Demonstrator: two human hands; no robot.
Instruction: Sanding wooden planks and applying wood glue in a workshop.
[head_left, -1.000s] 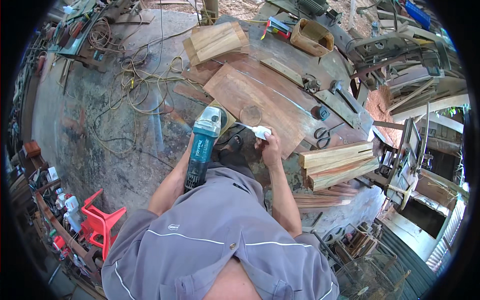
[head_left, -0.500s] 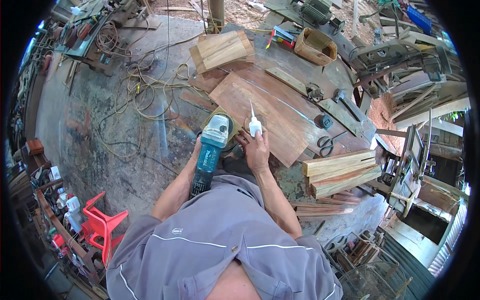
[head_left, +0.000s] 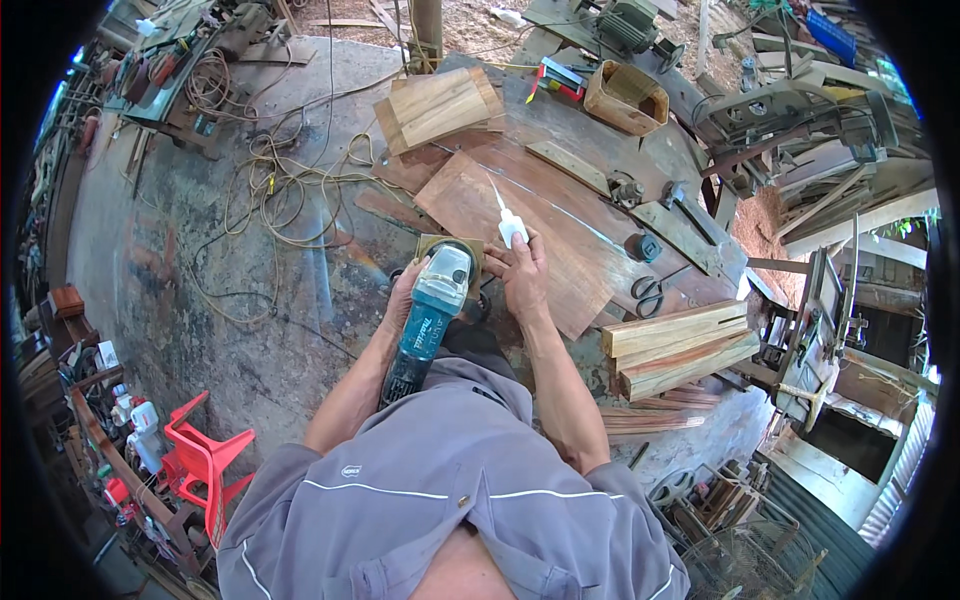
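White bottle (head_left: 512, 228) in the right hand (head_left: 525, 285) has swung round since one second earlier: its nozzle then lay across toward the left hand (head_left: 401, 295).

Beyond the right hand lies a large brown board (head_left: 570, 275); to that hand's right are scissors (head_left: 648, 293), a dark round object (head_left: 642, 246) and stacked timber pieces (head_left: 690, 350). Past both hands, farther from the person, are light boards (head_left: 440, 110) and an open box (head_left: 625, 98). Coiled cable (head_left: 275, 187) lies on the floor beyond and left of the left hand; a red chair (head_left: 205, 460) stands behind it, to the left. The teal grinder (head_left: 425, 325) blocks the view of much of the left hand and of the tan sheet (head_left: 430, 242) behind its head.

Compared with that earlier view, the grinder's head is nearer the right hand.

Right-hand fingers are closed round the bottle; its long axis runs away from the person, nozzle outward and leaning slightly left. Left hand is against the grinder's left side; whether it grips grinder or sheet cannot be told. The grinder lies between the hands, its long axis running from the waist outward, head away and leaning right.
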